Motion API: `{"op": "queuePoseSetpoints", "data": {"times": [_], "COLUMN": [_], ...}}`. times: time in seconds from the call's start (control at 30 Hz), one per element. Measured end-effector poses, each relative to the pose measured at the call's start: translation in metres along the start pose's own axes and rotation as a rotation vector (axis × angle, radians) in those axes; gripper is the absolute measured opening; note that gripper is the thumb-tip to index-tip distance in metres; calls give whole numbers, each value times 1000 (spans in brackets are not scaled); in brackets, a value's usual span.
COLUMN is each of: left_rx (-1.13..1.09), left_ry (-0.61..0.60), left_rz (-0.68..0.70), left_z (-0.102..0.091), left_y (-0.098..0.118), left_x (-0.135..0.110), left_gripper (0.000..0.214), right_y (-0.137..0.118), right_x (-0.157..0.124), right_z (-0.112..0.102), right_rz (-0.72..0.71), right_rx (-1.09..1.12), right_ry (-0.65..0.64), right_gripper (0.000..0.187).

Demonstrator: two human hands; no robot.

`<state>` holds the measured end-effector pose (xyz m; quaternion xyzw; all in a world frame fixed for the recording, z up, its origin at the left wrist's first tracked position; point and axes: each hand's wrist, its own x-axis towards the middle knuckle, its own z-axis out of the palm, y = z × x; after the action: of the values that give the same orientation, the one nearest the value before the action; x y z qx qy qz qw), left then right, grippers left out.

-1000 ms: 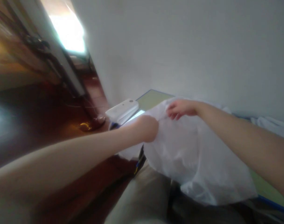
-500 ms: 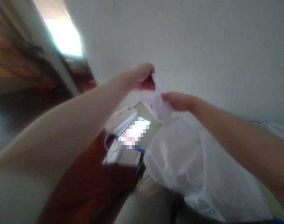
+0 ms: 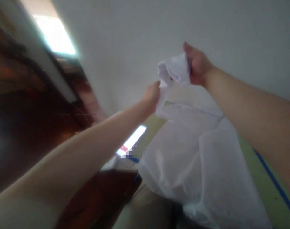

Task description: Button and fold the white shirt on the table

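A thin, partly see-through white garment (image 3: 183, 152) spreads over the lower right and across my lap. Its thicker folded band, which could be a collar or a cuff, is raised in front of the pale wall. My left hand (image 3: 152, 97) is closed on the left, lower part of this band. Higher up and to the right, my right hand (image 3: 200, 65) grips the band's other end, its thumb pointing up and its fingers partly behind the cloth. Between both hands the band curves into an open loop.
A lit phone (image 3: 132, 140) lies on a green surface with blue edging (image 3: 275, 181), beside a pale box-like object (image 3: 109, 163) partly behind my left arm. A grey-white wall (image 3: 135, 38) rises ahead. At the upper left is a bright opening (image 3: 55, 35).
My right hand has moved up and right with the band, and my left hand has dropped lower. The band has been spread from a bunched strip into a loop. The view has shifted slightly.
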<state>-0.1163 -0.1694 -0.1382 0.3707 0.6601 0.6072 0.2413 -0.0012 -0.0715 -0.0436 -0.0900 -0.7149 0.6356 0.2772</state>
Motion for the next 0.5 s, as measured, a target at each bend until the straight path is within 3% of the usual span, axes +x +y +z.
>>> {"op": "queuePoseSetpoints", "data": {"times": [0.07, 0.17, 0.23, 0.37, 0.5], "left_rx": [241, 665, 893, 1190, 1300], "left_ry": [-69, -203, -301, -463, -439], "left_rz": [19, 249, 337, 286, 187], "left_z": [7, 8, 4, -11, -22], "left_y": [-19, -45, -57, -65, -64], "left_x": [-31, -82, -112, -146, -160], "left_gripper": [49, 69, 70, 51, 57], "right_y": [-4, -10, -14, -18, -17], "right_x": [6, 12, 12, 7, -1], "right_z": [-8, -20, -26, -36, -42], "right_rz": [-39, -60, -57, -23, -6], "right_rx": [-9, -50, -72, -134, -156], "right_ry": [73, 189, 233, 288, 281], "right_gripper": [41, 35, 33, 36, 44]}}
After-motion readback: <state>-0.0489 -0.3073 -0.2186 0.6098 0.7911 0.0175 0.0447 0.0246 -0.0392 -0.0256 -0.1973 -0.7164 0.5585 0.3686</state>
